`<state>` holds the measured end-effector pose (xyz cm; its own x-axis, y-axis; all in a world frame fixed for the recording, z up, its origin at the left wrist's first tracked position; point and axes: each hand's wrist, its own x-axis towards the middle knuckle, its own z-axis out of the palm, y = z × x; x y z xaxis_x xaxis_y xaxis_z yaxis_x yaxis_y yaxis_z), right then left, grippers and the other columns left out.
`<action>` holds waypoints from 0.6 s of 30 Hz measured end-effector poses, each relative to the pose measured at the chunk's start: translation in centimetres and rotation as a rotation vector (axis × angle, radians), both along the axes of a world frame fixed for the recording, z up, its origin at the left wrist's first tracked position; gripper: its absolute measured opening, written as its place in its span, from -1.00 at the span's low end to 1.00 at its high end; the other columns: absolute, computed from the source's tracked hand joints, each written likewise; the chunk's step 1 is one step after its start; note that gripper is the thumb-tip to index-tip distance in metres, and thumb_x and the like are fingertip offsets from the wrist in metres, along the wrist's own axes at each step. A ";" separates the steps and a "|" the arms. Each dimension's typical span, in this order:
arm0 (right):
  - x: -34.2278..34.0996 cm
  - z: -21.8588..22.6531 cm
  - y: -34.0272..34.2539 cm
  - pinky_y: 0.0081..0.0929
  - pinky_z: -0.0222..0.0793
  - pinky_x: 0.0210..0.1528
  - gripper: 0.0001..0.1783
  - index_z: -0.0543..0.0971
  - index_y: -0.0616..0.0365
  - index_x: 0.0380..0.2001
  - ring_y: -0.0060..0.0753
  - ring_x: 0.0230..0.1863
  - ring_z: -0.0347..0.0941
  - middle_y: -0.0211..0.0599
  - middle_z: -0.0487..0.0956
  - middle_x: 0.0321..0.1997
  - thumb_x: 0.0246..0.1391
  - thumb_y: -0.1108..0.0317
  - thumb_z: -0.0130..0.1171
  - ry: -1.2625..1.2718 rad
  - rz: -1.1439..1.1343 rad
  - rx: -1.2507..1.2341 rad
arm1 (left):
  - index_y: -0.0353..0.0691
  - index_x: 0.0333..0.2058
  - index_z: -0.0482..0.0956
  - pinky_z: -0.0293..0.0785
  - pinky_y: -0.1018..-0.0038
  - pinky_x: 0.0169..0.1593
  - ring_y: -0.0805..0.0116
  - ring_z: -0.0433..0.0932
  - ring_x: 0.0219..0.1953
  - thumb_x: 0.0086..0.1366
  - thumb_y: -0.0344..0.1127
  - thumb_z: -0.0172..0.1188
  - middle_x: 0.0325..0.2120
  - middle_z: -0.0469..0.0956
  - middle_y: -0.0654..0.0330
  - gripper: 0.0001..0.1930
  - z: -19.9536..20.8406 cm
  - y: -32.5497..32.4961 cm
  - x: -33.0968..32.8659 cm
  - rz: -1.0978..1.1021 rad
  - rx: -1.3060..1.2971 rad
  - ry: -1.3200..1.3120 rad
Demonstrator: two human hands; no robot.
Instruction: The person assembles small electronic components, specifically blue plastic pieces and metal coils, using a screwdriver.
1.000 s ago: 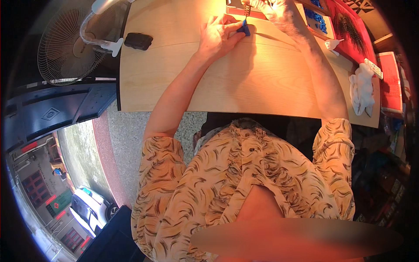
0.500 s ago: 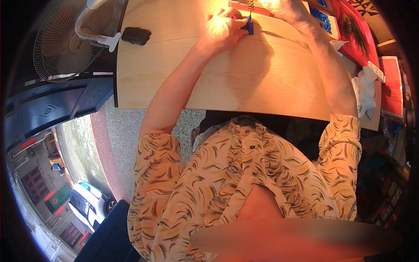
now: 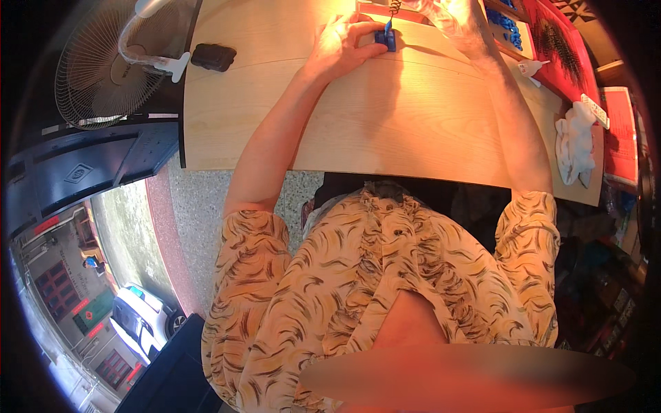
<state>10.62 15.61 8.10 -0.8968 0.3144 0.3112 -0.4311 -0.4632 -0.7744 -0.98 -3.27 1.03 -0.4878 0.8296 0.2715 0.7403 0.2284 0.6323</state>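
Nearest was the person's patterned blouse (image 3: 385, 275), its sleeves rolled at the elbows, and beyond it the pale wooden table (image 3: 330, 131), over which both bare forearms reached. Toward the table's far side, the left hand (image 3: 344, 47) had its thumb and forefinger closed on a small blue block (image 3: 387, 43); its other fingers were loosely bent. Whether the block rested on the wood or hung just above it could not be told. A dark coil (image 3: 395, 8) rose from the block's upper end to the top edge of the view. The right hand (image 3: 458, 24) was bent beside the coil, its fingertips partly lost in glare, so its grip could not be told.

On the right side, a crumpled white cloth (image 3: 575, 141) lay near the table edge; farther along came a white nozzle bottle (image 3: 530, 67), then small blue pieces (image 3: 507, 31) in a tray. A black case (image 3: 213, 57) lay at the left, near a wire-caged fan (image 3: 103, 72). Outdoors stood a white car (image 3: 141, 323).
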 end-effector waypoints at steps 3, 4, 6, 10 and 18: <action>2.2 0.5 1.5 -0.36 0.60 -0.08 -0.69 0.64 0.37 -0.02 -0.24 -0.14 0.65 -0.11 0.70 -0.05 0.21 0.42 0.34 -0.099 -0.385 1.086 | -0.04 -0.03 0.73 0.50 0.36 -0.09 0.34 0.49 -0.15 0.15 -0.10 0.45 -0.09 0.61 0.30 -0.60 1.3 0.9 0.5 -0.042 0.099 0.057; 2.3 0.1 1.7 -0.36 0.60 -0.08 -0.69 0.64 0.37 -0.02 -0.24 -0.14 0.65 -0.11 0.70 -0.05 0.21 0.42 0.34 -0.100 -0.387 1.085 | -0.04 -0.03 0.73 0.50 0.36 -0.09 0.34 0.49 -0.15 0.15 -0.10 0.45 -0.09 0.61 0.30 -0.60 1.6 0.9 0.5 -0.044 0.099 0.057; 2.2 -1.7 1.8 -0.34 0.61 -0.11 -0.67 0.63 0.39 -0.01 -0.28 -0.13 0.64 -0.12 0.70 -0.04 0.19 0.44 0.36 -0.364 -0.245 1.107 | -0.06 -0.08 0.73 0.48 0.42 -0.18 0.43 0.48 -0.28 0.13 -0.14 0.46 -0.16 0.62 0.34 -0.63 2.1 0.9 0.6 -0.055 0.028 -0.153; 1.7 -3.9 1.4 -0.60 0.48 -0.07 -0.79 0.71 0.25 -0.08 -0.64 -0.16 0.49 -0.43 0.65 -0.17 0.25 0.42 0.33 -0.301 -0.219 0.985 | -0.09 -0.11 0.72 0.49 0.47 -0.20 0.47 0.48 -0.32 0.12 -0.17 0.48 -0.20 0.63 0.36 -0.65 2.6 0.8 0.8 -0.037 0.004 -0.097; 1.8 -2.6 0.2 -0.51 0.55 -0.15 -0.76 0.73 0.18 -0.07 -0.60 -0.26 0.60 -0.34 0.77 -0.26 0.26 0.32 0.31 -0.414 -0.221 1.043 | -0.04 -0.15 0.77 0.52 0.47 -0.30 0.46 0.52 -0.42 0.07 -0.24 0.54 -0.27 0.66 0.34 -0.68 1.0 0.6 0.6 -0.032 0.192 -0.159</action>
